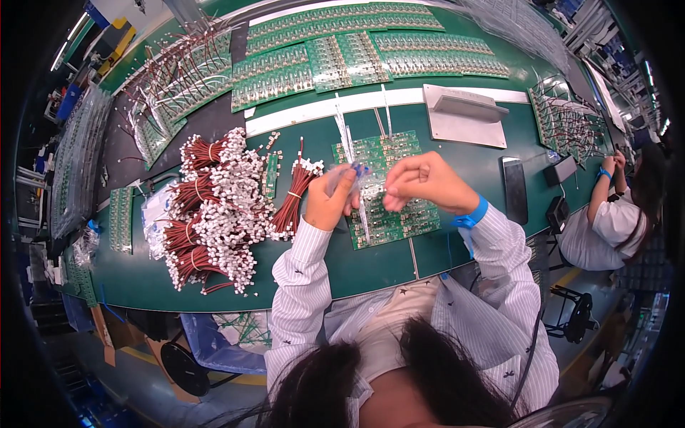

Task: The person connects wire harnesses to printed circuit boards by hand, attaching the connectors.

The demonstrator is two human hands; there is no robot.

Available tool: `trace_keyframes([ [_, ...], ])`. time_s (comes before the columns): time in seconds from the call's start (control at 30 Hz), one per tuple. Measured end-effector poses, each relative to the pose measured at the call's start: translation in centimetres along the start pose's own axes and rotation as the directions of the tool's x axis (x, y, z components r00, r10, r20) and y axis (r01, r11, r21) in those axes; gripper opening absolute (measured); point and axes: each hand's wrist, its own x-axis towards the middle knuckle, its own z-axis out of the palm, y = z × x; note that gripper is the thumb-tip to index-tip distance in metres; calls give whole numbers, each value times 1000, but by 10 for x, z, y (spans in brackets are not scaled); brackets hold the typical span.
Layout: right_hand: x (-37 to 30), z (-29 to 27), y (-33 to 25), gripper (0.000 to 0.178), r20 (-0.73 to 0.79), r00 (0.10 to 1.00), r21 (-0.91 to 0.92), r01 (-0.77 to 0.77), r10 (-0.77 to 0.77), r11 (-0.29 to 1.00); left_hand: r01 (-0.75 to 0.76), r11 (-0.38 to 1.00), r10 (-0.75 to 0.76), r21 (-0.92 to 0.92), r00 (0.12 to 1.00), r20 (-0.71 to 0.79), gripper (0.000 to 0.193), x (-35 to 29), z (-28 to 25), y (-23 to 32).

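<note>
My left hand (330, 198) is closed on a crumpled piece of clear plastic (349, 173) with blue bits, held above the left part of a green circuit board panel (396, 228). Over the panel's right part, the fingers of my right hand (430, 184) are pinched together; anything between them is too small to make out. Narrow white strips (342, 128) run lengthwise over the panel and past its far edge. Beside my left hand lies a banded bundle of red-brown wires with white connectors (290, 203). A blue band (472, 214) circles my right wrist.
Wire bundles (214, 228) pile up at left. Finished-looking circuit panels (349, 60) line the far side, with wired boards (171, 100) far left. A metal bracket (465, 114) and a dark phone-like slab (514, 191) lie right. Another person (606, 221) sits at far right.
</note>
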Motion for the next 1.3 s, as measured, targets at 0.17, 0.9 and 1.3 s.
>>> trace_keyframes([
  [0.17,-10,-11,-12,14,46,995,8,86,-86,996,-21,1000,21,18,1000,-14,32,0,-9,3],
  [0.9,-10,-7,-1,11,101,993,-60,65,-59,996,-98,957,95,273,995,25,18,-3,11,6],
  [1.3,22,-48,29,11,-378,812,-216,390,-445,895,-93,973,116,212,988,-101,35,3,-1,-6],
])
